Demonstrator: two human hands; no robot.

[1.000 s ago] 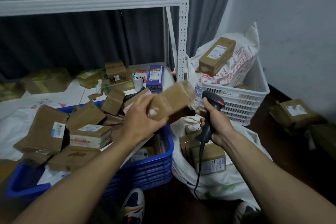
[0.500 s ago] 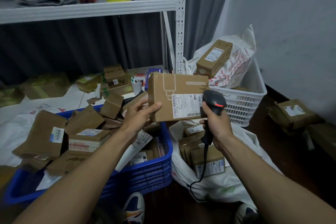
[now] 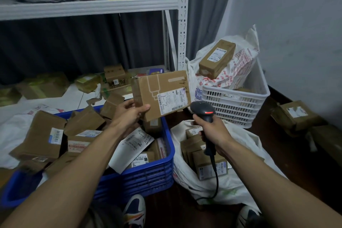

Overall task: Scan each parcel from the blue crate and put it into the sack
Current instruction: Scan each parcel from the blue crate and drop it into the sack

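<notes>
Our left grip (image 3: 129,116) is pinching a brown cardboard parcel (image 3: 159,87) by its lower left corner, thumb on the front face. It is holding the parcel up with the printed label (image 3: 171,102) facing us.

Just to the right of that grip, our right grip (image 3: 212,130) is wrapping round the handle of a black corded scanner (image 3: 202,110). The scanner's head is glowing red just below the parcel's lower right corner, near the barcode. We cannot tell whether it is touching the card.

We are reading this as the scanning step: the parcel is out of the crate and up at the reader, not yet in the sack.

Below the left grip, the blue crate (image 3: 148,177) is holding many more boxes and a white mailer. Beneath the right grip, the white sack (image 3: 246,140) is lying open on the floor with several labelled boxes (image 3: 209,164) inside. Beyond the right grip, a white basket (image 3: 235,105) is carrying a further box and a printed bag.

The next move, as we are judging it, is calling for the left grip to carry the parcel rightward past the scanner and release it over the sack's mouth. The right grip would be drawing the scanner and its cable clear of the drop.
</notes>
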